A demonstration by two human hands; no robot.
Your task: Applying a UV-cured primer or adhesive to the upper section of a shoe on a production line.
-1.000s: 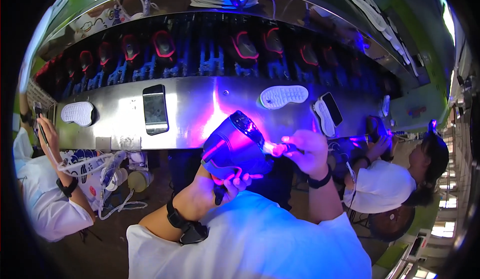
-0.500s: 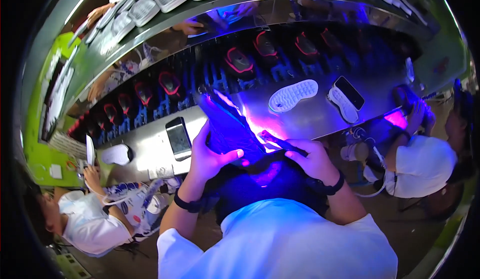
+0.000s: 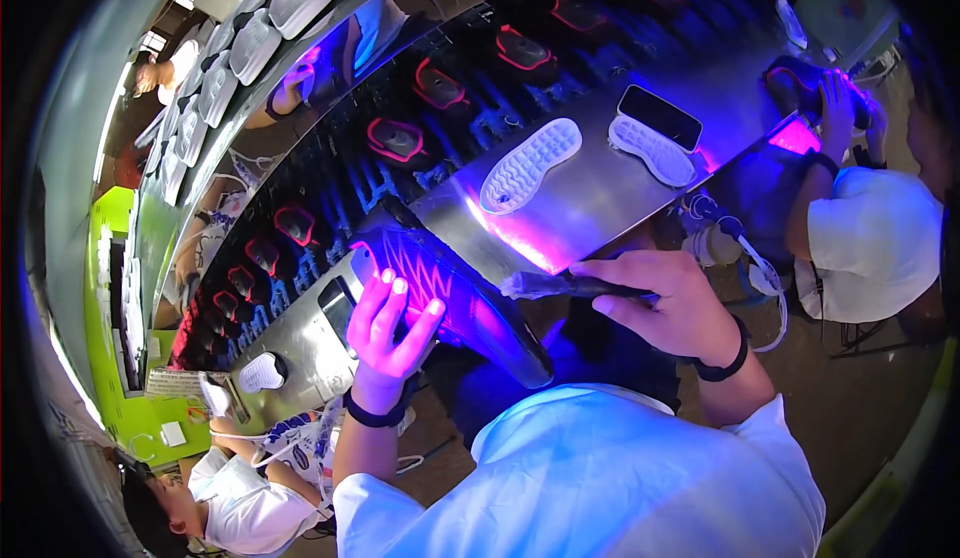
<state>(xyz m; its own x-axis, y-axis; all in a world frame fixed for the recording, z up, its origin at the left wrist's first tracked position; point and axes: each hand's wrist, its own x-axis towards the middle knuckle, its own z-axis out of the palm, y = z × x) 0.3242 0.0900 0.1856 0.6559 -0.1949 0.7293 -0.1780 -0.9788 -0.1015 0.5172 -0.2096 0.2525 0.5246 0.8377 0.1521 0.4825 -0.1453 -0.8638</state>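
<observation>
A dark shoe upper (image 3: 485, 318), lit blue and pink, slants across the table edge towards my lap. My left hand (image 3: 382, 343) presses bent fingers on its near left side; the part of the grip behind the shoe is hidden. To the right of the shoe, my right hand (image 3: 675, 303) is closed round the dark handle of a brush (image 3: 555, 286). The brush's pale, frayed tip points left, close to the shoe's side; whether it touches cannot be made out. Two white soles lie beyond: a larger sole (image 3: 530, 166) and a smaller sole (image 3: 652, 153).
A phone (image 3: 660, 118) lies beside the smaller sole, and another phone (image 3: 338, 305) sits left of the shoe. Behind the metal table (image 3: 590, 208) runs a dark rack of red-edged shoe pieces (image 3: 440, 83). People sit left (image 3: 250, 503) and right (image 3: 870, 248).
My view has turned. The shoe's near end has swung down towards my lap. The brush has drawn back from its inner edge, and my left thumb has left its earlier hold.
</observation>
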